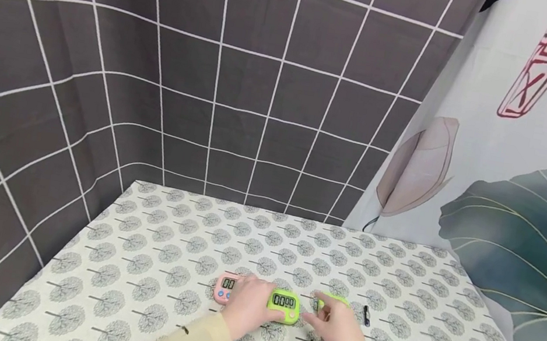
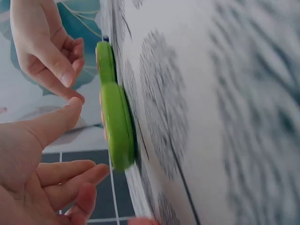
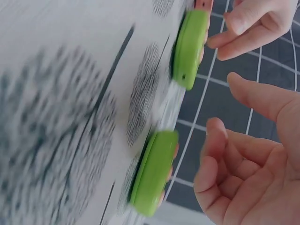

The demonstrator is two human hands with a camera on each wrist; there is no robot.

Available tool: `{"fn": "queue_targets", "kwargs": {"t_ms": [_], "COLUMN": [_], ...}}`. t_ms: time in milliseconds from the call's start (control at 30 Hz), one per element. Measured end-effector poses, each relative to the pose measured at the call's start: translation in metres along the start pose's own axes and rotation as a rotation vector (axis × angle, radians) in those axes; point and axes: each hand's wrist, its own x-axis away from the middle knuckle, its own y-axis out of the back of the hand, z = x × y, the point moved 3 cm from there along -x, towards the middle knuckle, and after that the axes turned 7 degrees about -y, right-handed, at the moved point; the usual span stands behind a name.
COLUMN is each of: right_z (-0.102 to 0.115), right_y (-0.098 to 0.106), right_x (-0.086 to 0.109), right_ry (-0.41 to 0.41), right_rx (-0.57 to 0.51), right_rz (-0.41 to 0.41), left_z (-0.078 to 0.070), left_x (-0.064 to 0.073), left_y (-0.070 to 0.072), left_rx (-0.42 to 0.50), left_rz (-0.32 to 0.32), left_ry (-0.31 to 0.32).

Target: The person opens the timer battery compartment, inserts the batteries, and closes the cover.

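Timer in green (image 1: 290,316) beside left hand (image 1: 249,305) and, to right, twin timer (image 1: 341,300) beside right hand (image 1: 338,325), probably light, stiff, slick, best pinched by side edges, with thumbs and fingers apart, gripping nothing.

Timers, three: one pink timer (image 1: 222,288), two green timers (image 1: 284,302) (image 1: 338,300); small black object (image 1: 366,316), one; hands (image 1: 248,305) (image 1: 341,329), two; dark gridded cloth (image 1: 245,78), one; tree-print tablecloth (image 1: 179,233), one.

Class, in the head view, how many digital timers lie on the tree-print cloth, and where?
3: a pink timer at left, a green timer in the middle, and a second green timer at right. Both outer ones are partly covered; others could be hidden.
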Motion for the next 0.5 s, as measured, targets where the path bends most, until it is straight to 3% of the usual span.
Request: {"fn": "queue_targets", "kwargs": {"t_ms": [333, 500], "right_z": [-0.031, -0.048], "right_y": [0.022, 0.028], "right_x": [-0.004, -0.007], "right_ry": [-0.062, -0.097], "right_rx": [0.081, 0.068], "right_rz": [-0.106, -0.080], "left_z": [-0.023, -0.031], "left_x": [-0.009, -0.012], "left_y": [-0.016, -0.021], "left_rx": [0.008, 0.031], "left_rz": [-0.058, -0.050], "left_ry": [-0.064, -0.064]}}
